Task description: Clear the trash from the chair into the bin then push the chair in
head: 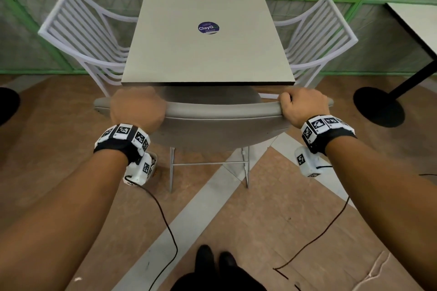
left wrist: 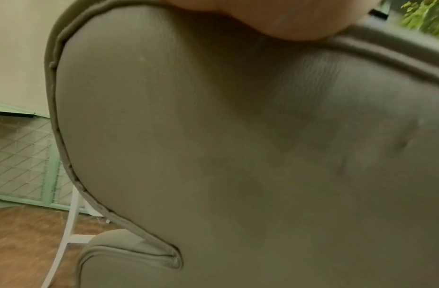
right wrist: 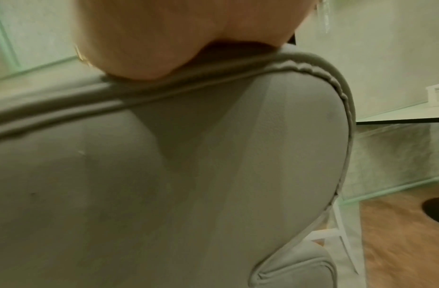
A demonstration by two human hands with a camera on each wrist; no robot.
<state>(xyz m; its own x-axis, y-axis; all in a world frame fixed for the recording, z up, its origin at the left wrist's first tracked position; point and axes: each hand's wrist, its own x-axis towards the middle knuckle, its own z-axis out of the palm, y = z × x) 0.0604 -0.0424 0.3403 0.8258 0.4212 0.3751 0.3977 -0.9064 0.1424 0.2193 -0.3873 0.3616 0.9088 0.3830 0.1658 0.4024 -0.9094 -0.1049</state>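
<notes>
The grey padded chair (head: pixel 220 123) is sitting right at the near edge of the square table (head: pixel 208 54), its seat already tucked partly under the tabletop and its metal legs standing on the brown and pale floor (head: pixel 272 220). You are gripping the top rim of its backrest with both hands: your left hand (head: pixel 137 108) is clamped over the rim near the left corner, knuckles up and fingers curling over the far side, and your right hand (head: pixel 303 107) is doing the same near the right corner, with the thumb and knuckles showing over the edge. Up close, the left wrist view is showing the heel of that hand pressing down on the piped seam of the backrest, and the right wrist view is showing the same on the other corner, the fingertips themselves out of sight behind the padding. Two white slatted chairs are flanking the table, one on the left (head: pixel 80 38) and one on the right (head: pixel 319 42). A round purple sticker (head: pixel 208 28) is sitting on the tabletop. Off to the right, a second table (head: pixel 416 21) is standing on a black round base (head: pixel 378 106). Your dark shoes (head: pixel 214 258) are showing at the bottom of the head view.
</notes>
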